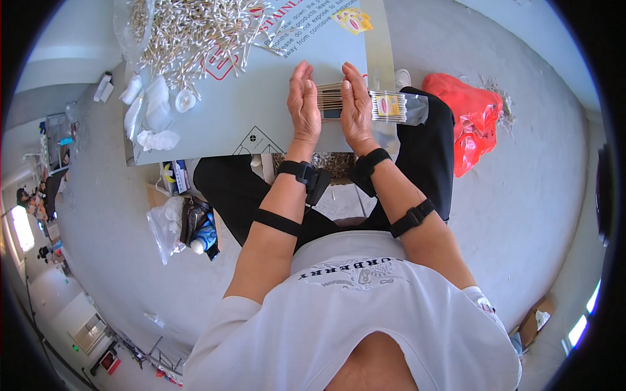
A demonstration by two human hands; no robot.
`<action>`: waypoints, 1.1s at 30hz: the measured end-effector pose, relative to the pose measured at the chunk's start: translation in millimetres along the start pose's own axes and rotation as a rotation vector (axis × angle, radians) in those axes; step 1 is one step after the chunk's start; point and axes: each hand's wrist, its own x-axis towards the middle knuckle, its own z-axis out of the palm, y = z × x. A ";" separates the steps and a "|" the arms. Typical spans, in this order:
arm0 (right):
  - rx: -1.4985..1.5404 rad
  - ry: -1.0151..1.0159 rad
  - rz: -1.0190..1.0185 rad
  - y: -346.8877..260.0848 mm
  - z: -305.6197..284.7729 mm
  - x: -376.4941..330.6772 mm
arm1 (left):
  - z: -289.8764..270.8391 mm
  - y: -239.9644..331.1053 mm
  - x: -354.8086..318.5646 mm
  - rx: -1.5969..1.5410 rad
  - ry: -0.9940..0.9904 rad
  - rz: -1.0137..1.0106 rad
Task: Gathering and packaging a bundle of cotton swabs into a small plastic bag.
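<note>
My left hand and my right hand stand upright over the table's front right part, palms facing, fingers straight. Between the palms lies a row of cotton swabs, their sticks running crosswise from one hand to the other. The ends at the palms are hidden, so how firmly they are pressed cannot be told. Just right of my right hand is a clear plastic packet of swabs with a yellow label. It reaches past the table's right edge, above my knee.
A big heap of loose swabs covers the table's far left. Crumpled clear plastic and a small white round piece lie nearer. Yellow labels sit at the back right. A red bag is on the floor.
</note>
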 end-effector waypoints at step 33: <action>0.246 0.029 0.164 1.7 -28.5 6.9 | -5.2 18.6 -18.7 1.338 -0.520 0.238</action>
